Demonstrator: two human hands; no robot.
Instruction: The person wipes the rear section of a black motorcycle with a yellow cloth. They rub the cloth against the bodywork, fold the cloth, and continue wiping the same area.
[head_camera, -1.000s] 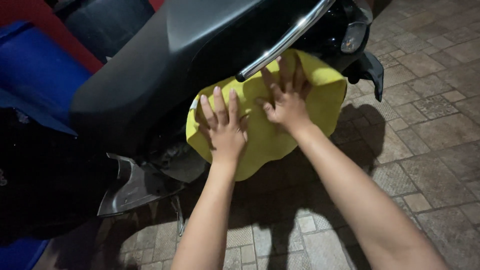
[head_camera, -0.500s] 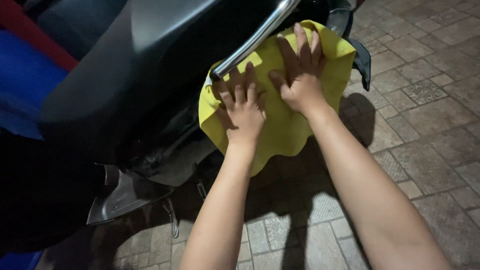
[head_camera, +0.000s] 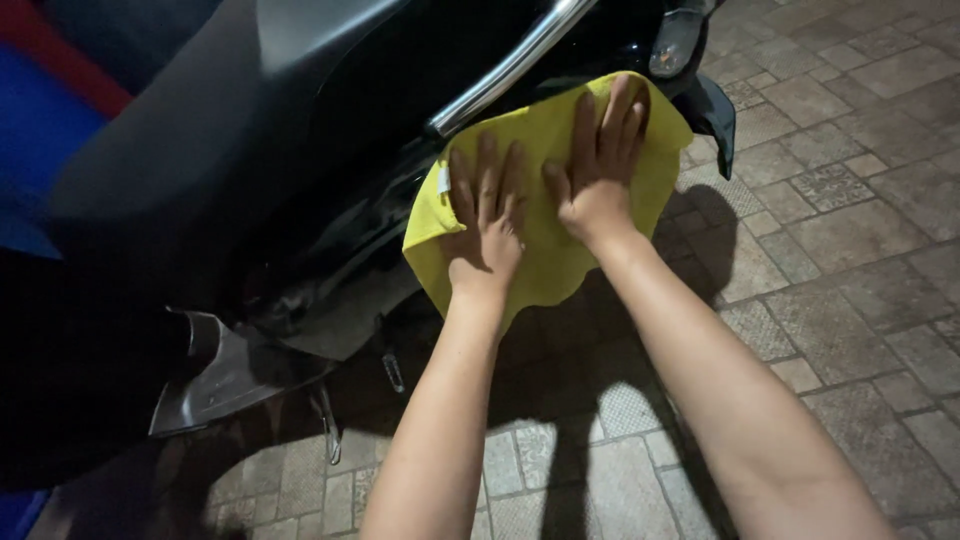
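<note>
Yellow cloth (head_camera: 545, 255) spread flat against the black rear side panel of a scooter (head_camera: 330, 150), just below its chrome grab rail (head_camera: 510, 65) and beside the tail lamp (head_camera: 672, 48). Left hand (head_camera: 485, 225) and right hand (head_camera: 595, 165) lie side by side on the cloth, palms down, fingers extended and slightly apart, gripping nothing. Paved floor (head_camera: 850, 230) of small stone blocks lies beneath.

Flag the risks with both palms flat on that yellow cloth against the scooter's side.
1. The yellow cloth hangs loose below the left hand and right hand; the free edge could fold or slip out.
2. The right hand's fingertips sit close to the chrome rail and could knock it.
3. Dim light makes missed spots on the black panel likely.
</note>
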